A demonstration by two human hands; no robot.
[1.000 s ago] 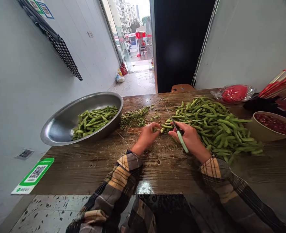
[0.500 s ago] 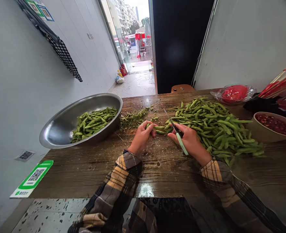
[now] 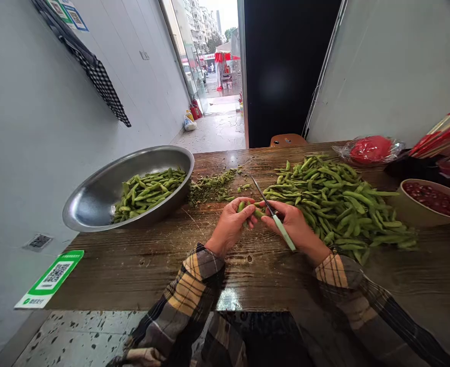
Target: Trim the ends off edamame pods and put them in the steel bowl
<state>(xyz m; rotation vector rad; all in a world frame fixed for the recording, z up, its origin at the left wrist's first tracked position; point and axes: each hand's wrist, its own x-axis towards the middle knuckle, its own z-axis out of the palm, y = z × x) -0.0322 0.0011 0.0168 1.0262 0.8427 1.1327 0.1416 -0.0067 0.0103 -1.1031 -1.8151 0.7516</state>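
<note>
My left hand (image 3: 234, 221) is closed around a green soybean pod (image 3: 241, 206), its fingertips close to my right hand (image 3: 291, 224). My right hand is wrapped around scissors (image 3: 284, 233) with a light green handle, seen edge-on. Their thin dark blade points up and away to the left. Another pod (image 3: 259, 213) lies between the two hands, near the right fingertips. Just beyond and right of my right hand spreads a large heap of pods (image 3: 339, 196). Small green trimmings (image 3: 213, 186) lie on the wooden table (image 3: 163, 270) beyond my left hand.
At the left a tilted steel bowl (image 3: 90, 199) holds many pods. A tub (image 3: 414, 209) of dark red pieces stands at the right, near a red bundle in clear plastic (image 3: 372, 149) and red-wrapped sticks (image 3: 439, 135). A green QR-code card (image 3: 52, 280) sits at the left table edge.
My left hand has moved slightly right and toward me, closing the gap to my right hand. The scissors have shifted a little to the left at the tip.
</note>
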